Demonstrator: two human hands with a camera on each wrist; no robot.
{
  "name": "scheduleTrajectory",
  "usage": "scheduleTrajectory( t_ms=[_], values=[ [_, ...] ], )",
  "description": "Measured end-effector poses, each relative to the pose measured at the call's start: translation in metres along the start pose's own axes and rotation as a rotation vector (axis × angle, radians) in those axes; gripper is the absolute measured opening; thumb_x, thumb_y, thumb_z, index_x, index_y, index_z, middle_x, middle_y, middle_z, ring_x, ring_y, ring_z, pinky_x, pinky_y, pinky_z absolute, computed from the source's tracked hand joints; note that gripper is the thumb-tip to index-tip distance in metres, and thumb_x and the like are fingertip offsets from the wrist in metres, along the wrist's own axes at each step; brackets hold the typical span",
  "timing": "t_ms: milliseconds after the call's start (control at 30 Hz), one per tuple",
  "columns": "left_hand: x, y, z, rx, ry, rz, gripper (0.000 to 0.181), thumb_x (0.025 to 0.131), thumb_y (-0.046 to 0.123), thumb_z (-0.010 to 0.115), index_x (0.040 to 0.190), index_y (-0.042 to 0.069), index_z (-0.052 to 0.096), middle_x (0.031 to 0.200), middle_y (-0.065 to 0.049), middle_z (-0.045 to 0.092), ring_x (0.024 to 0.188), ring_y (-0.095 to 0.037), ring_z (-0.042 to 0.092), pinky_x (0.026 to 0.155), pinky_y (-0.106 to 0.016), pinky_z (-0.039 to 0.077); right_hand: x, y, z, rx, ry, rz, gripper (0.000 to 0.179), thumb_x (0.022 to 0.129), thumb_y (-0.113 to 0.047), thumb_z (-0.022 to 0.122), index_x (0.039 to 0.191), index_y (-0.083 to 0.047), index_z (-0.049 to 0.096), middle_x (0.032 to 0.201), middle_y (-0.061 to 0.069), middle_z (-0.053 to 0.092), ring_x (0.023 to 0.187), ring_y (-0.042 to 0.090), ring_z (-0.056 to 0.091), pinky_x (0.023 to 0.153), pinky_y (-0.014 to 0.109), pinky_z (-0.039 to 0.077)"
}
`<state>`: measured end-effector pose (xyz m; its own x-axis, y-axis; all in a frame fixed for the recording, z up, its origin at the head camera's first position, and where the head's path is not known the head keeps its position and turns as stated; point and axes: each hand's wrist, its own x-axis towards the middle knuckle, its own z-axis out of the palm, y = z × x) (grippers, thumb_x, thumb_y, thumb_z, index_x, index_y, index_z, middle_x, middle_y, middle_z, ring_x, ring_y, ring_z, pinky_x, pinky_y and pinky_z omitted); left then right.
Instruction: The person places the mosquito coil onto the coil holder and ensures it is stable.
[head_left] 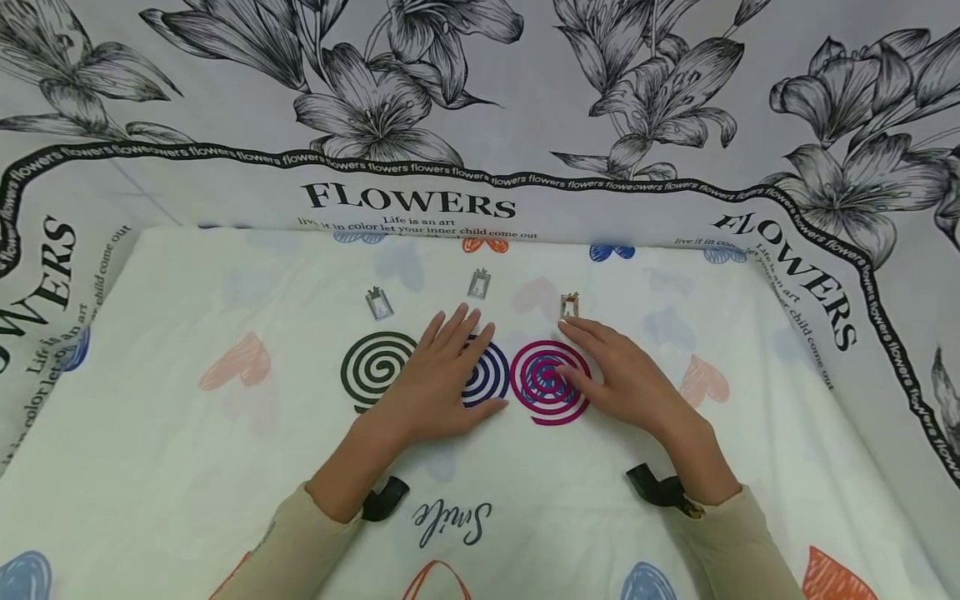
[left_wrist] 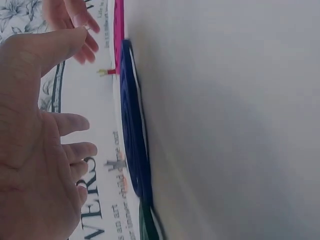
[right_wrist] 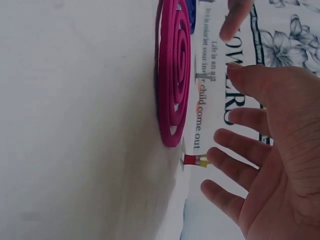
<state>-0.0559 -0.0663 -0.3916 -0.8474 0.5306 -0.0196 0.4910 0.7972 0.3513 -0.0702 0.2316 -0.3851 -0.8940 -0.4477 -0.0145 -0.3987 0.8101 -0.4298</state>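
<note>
Three flat spiral coils lie side by side on the cloth: a dark green coil, a blue coil and a magenta coil. My left hand is over the blue coil, fingers extended, hiding part of it and the green coil's edge. The left wrist view shows this palm apart from the blue coil. My right hand is over the right side of the magenta coil, fingers spread and loosely bent. In the right wrist view it stands clear of the magenta coil. Neither hand holds anything.
Beyond the coils are three small metallic frame-shaped pieces: a left piece, a middle piece and a right piece near my right fingertips. A heart-printed white cloth covers the table. Flower-printed fabric rises behind it.
</note>
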Motion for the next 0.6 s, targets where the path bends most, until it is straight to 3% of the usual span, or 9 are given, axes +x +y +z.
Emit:
scheduleTrajectory(
  t_ms=[333, 600],
  values=[
    [0.023, 0.021, 0.005, 0.018, -0.096, 0.047, 0.098, 0.094, 0.071, 0.062, 0.165, 0.008, 0.036, 0.176, -0.015, 0.028, 0.168, -0.032, 0.015, 0.138, -0.054, 0.006, 0.001, 0.001, 0.001, 0.031, -0.034, -0.017, 0.073, 0.095, -0.04, 0.078, 0.157, -0.013, 0.051, 0.162, 0.01, 0.053, 0.151, 0.037, 0.05, 0.122, 0.06, 0.044],
    [0.035, 0.038, 0.006, 0.018, -0.163, 0.022, 0.103, 0.091, 0.072, 0.064, 0.164, 0.004, 0.037, 0.175, -0.016, 0.029, 0.167, -0.035, 0.016, 0.137, -0.057, 0.009, -0.002, 0.006, 0.001, 0.065, -0.096, 0.007, 0.079, 0.091, -0.043, 0.082, 0.157, -0.012, 0.051, 0.16, 0.01, 0.055, 0.151, 0.036, 0.05, 0.122, 0.059, 0.044]
  ],
)
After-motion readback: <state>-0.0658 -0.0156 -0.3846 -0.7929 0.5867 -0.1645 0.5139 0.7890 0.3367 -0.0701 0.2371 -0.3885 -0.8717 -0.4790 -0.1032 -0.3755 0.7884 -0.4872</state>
